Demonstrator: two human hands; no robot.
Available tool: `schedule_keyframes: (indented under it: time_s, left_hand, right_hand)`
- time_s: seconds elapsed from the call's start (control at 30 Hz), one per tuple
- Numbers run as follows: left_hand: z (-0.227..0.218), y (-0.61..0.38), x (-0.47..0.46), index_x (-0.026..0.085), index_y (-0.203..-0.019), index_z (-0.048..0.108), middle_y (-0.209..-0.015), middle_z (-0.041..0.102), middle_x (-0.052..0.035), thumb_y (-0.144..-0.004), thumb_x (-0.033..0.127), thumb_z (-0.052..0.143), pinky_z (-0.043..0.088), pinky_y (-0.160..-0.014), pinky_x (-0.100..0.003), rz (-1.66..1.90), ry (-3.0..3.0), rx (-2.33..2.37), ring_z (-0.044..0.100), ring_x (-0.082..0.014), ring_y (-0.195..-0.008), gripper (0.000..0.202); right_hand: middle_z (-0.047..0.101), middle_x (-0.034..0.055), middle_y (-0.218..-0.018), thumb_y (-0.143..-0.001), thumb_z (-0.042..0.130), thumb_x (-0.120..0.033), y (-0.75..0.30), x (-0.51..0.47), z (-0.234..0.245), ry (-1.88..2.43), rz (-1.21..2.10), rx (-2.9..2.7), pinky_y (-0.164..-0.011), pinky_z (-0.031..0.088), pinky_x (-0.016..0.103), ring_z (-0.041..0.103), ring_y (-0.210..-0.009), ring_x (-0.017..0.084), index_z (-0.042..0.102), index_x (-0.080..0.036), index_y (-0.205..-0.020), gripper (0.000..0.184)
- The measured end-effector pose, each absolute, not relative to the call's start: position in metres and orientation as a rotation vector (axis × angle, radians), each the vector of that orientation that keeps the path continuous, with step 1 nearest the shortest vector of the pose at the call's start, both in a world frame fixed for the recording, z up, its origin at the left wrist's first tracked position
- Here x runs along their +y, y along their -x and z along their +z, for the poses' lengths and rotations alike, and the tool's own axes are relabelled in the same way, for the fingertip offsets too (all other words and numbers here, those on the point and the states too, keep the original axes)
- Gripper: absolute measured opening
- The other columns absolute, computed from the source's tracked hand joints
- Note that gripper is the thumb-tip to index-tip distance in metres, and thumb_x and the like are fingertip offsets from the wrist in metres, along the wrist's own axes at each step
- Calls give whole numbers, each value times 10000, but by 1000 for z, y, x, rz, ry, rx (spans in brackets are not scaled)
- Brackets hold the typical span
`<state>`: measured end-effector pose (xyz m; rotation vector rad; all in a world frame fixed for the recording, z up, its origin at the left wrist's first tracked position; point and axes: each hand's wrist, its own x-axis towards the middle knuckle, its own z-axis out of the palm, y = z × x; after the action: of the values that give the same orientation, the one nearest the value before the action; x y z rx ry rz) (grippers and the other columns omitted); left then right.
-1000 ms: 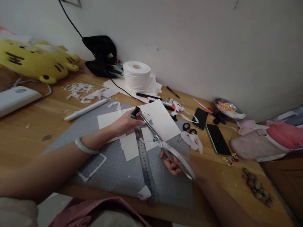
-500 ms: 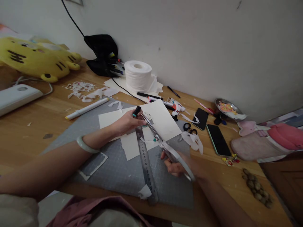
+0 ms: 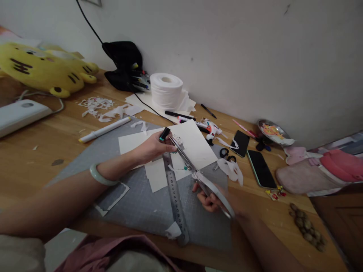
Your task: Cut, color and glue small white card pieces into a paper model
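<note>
Change since earlier: barely any; both hands keep their posts, and our right hand has crept a touch toward 4 o'clock.
Long scissors point(image 3: 198, 175): what we take for scissors, blurred at the handle end, lie slanted above the mat, tips toward 10 o'clock, over the white sheet point(image 3: 195, 145).
Right hand point(image 3: 211, 199): fingers curled round the handle end, at 4 o'clock from the tips.
Left hand point(image 3: 151, 148): closed round a dark-capped marker point(image 3: 164, 134), touching the tips; one pale bangle point(image 3: 100, 176) on the wrist.
Handling, our judgement: steady the tips with the left hand, keep its fingers off the edges and work the handles slowly.
Steel ruler point(image 3: 174, 196): one, flat on the grey cutting mat point(image 3: 141, 207), running 12 to 6 beneath the blades.
Paper: several white pieces on the mat; scraps at 10 o'clock.
Counted outward: two phones point(image 3: 240, 142) point(image 3: 261, 162) at 2 o'clock; one small black scissors point(image 3: 227, 153); one glue gun point(image 3: 211, 128); one toilet roll point(image 3: 166, 90) at 12; one white marker point(image 3: 103, 130) at 10; one yellow plush point(image 3: 42, 70) far at 10.
</note>
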<state>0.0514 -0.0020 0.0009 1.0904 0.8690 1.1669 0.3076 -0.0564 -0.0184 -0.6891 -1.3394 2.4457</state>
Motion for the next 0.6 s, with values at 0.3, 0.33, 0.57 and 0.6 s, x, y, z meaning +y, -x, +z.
schedule_keyframes:
  time_s: [0.3, 0.33, 0.57, 0.6]
  left_hand:
    - [3, -53, -3, 167, -724, 521, -678, 566, 22, -531, 159, 732, 436, -645, -271, 1133, -1111, 950, 533, -120, -633, 286]
    - [3, -53, -3, 166, -725, 526, -679, 569, 20, -527, 162, 728, 436, -644, -272, 1129, -1114, 956, 531, -121, -632, 283]
    - [3, -54, -3, 178, -737, 497, -714, 584, 13, -508, 173, 727, 438, -635, -279, 1119, -1124, 986, 539, -129, -646, 325]
    - [3, -54, -3, 179, -745, 495, -724, 587, 12, -509, 169, 727, 439, -641, -280, 1123, -1117, 973, 542, -129, -649, 331]
  right_hand:
    - [338, -133, -525, -673, 733, -538, -307, -54, -12, 727, 2536, -1289, -353, 140, 161, 188, -364, 4, 476, -195, -936, 503]
    - [338, -135, -521, -677, 736, -528, -307, -54, -13, 734, 2535, -1300, -351, 149, 159, 195, -361, 4, 473, -195, -933, 495]
    - [403, -110, -579, -712, 758, -419, -311, -57, -21, 805, 2438, -1407, -348, 209, 148, 283, -388, 6, 485, -183, -957, 436]
    - [412, -106, -587, -719, 757, -409, -311, -57, -22, 810, 2432, -1412, -350, 216, 147, 293, -393, 6, 488, -181, -961, 428]
